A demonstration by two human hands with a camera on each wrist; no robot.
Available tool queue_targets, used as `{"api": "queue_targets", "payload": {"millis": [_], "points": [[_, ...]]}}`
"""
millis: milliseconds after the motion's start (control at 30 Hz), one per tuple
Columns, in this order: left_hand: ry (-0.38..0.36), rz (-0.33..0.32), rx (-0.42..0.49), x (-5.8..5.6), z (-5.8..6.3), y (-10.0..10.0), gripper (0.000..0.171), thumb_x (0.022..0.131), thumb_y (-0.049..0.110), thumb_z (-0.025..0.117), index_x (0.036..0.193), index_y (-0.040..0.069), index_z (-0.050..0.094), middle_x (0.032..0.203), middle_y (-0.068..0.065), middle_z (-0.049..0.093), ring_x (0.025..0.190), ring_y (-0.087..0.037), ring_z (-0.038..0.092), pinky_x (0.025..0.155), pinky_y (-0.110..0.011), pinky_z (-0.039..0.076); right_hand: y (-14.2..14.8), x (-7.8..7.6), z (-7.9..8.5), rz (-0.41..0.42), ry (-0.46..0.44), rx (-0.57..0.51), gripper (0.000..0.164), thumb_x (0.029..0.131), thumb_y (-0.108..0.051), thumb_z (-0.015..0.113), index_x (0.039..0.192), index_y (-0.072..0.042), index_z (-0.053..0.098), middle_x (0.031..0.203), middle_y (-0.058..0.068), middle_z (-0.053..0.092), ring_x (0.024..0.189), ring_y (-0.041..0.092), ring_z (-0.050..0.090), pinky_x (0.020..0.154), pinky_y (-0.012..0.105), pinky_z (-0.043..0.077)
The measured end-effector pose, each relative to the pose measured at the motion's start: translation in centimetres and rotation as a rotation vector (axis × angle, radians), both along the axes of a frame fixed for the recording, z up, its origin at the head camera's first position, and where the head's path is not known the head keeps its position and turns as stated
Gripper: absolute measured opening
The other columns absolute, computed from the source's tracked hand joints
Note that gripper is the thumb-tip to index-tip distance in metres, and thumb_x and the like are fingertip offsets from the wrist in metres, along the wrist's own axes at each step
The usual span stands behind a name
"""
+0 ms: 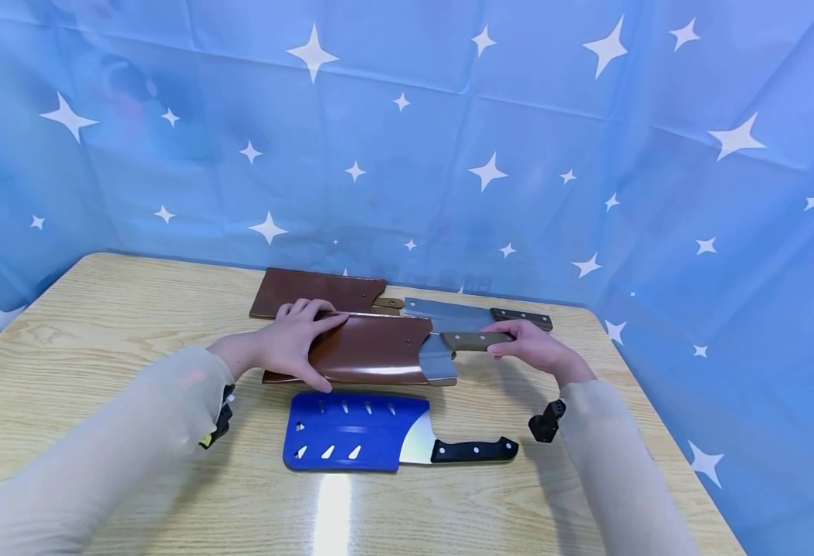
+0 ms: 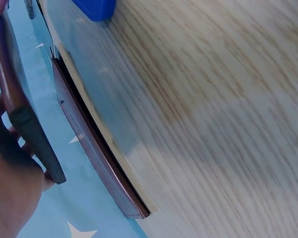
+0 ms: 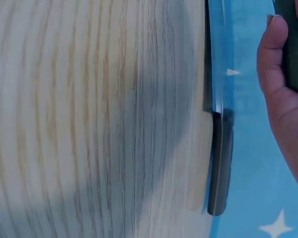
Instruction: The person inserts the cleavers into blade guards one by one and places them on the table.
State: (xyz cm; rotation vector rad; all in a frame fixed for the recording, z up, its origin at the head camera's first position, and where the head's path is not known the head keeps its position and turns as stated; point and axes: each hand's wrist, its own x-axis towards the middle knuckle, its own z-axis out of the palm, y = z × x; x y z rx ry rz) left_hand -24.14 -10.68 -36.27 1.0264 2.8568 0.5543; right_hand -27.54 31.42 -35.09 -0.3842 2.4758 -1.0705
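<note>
My left hand (image 1: 292, 344) holds a brown sheath (image 1: 379, 347) across its closed end, thumb at the near edge and fingers at the far edge. A cleaver sits mostly inside that sheath; a strip of its blade (image 1: 437, 361) shows at the right. The fingers of my right hand (image 1: 535, 346) grip its wooden handle (image 1: 473, 340). In the left wrist view the held sheath (image 2: 5, 64) appears edge-on, raised off the table. Behind it lie another brown sheath (image 1: 313, 289) with a snap strap and an unsheathed cleaver (image 1: 449, 313), partly hidden.
Nearer me, a black-handled cleaver (image 1: 476, 450) lies in a slotted blue blade cover (image 1: 351, 432), some blade exposed. The wooden table (image 1: 191, 479) meets a blue star-patterned cloth (image 1: 407, 201) at its back and right edges.
</note>
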Motion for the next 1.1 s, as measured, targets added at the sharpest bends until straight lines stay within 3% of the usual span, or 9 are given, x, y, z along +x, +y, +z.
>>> {"api": "queue_targets", "payload": {"millis": [500, 800, 1100], "points": [[0.013, 0.017, -0.006, -0.3, 0.1, 0.9, 0.11, 0.058, 0.06, 0.077, 0.147, 0.017, 0.029, 0.143, -0.014, 0.03, 0.128, -0.033, 0.026, 0.103, -0.062, 0.017, -1.3, 0.0, 0.2, -0.009, 0.002, -0.042, 0.048, 0.088, -0.024, 0.063, 0.129, -0.001, 0.053, 0.105, 0.006, 0.058, 0.084, 0.019, 0.055, 0.083, 0.042, 0.045], [0.017, 0.022, 0.007, -0.4, 0.3, 1.0, 0.111, 0.058, 0.06, 0.078, 0.147, 0.016, 0.028, 0.143, -0.015, 0.029, 0.129, -0.034, 0.024, 0.103, -0.062, 0.015, -1.6, -0.1, 0.2, -0.017, 0.001, -0.022, 0.049, 0.087, -0.03, 0.064, 0.129, -0.007, 0.054, 0.107, 0.012, 0.058, 0.089, 0.032, 0.053, 0.081, 0.041, 0.043], [0.006, 0.016, 0.012, -0.5, 0.3, 1.2, 0.111, 0.058, 0.058, 0.078, 0.147, 0.014, 0.029, 0.143, -0.015, 0.028, 0.129, -0.034, 0.023, 0.103, -0.061, 0.016, -2.1, 0.1, 0.1, -0.013, 0.004, -0.014, 0.047, 0.088, -0.027, 0.063, 0.129, -0.006, 0.054, 0.111, 0.012, 0.057, 0.087, 0.023, 0.054, 0.082, 0.041, 0.044]]}}
